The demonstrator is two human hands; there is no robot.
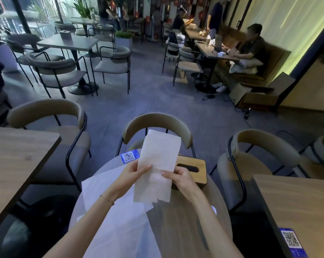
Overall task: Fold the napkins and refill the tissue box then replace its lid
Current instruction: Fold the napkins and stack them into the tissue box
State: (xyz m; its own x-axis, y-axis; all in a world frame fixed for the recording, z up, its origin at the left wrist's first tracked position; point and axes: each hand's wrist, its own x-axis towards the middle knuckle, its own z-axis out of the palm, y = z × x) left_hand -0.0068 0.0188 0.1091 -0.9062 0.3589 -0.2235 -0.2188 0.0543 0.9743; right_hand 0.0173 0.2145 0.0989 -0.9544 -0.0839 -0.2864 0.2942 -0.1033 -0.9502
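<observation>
On the round table (178, 229), unfolded napkins (110, 202) lie spread at the left, probably waiting their turn. The left hand (131, 175) pinches the left edge of a folded napkin (157, 164) between thumb and fingers, closed tight on it. The napkin is held upright above the table, likely so its layers can be squared. The right hand (178, 178) grips the opposite edge the same way. Just behind, the tissue box (191, 169) sits with its wooden lid on, so refilling seems yet to come.
</observation>
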